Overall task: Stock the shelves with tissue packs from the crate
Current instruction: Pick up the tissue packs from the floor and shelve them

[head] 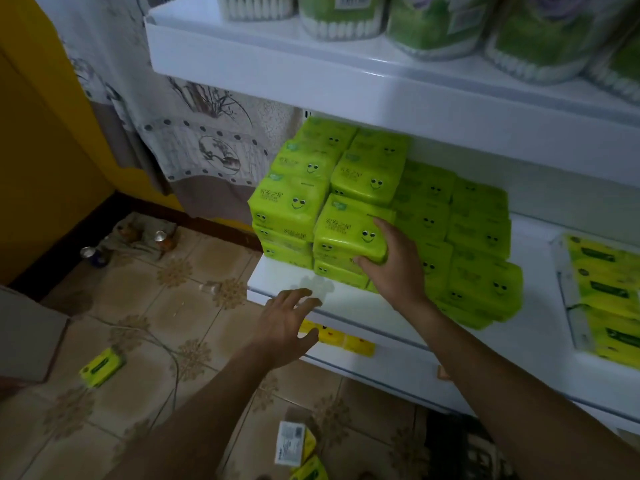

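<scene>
The right hand [393, 268] gripped a lime-green, plastic-wrapped tissue pack printed with a smiling face [348, 233]. Its thumb was against the pack's near face and its fingers curled over the right end. That pack lay on top of a near stack on the white middle shelf [287, 277], just right of the leftmost stack. More rows of matching green packs [481, 237] were stacked to its right and behind it.

The left hand [287, 323] held nothing, its fingers spread and relaxed above the shelf's near lip; whether they touched it could not be told.

Far right on the same shelf lay a yellow-green wrapped multi-pack [606, 296]. Clear round tubs of cotton swabs [332, 19] lined the white upper shelf [277, 67]. On the patterned tiled floor [156, 306], a single yellow-green tissue pack [102, 367] lay at the left. Further packs [298, 445] showed at the near edge.
</scene>
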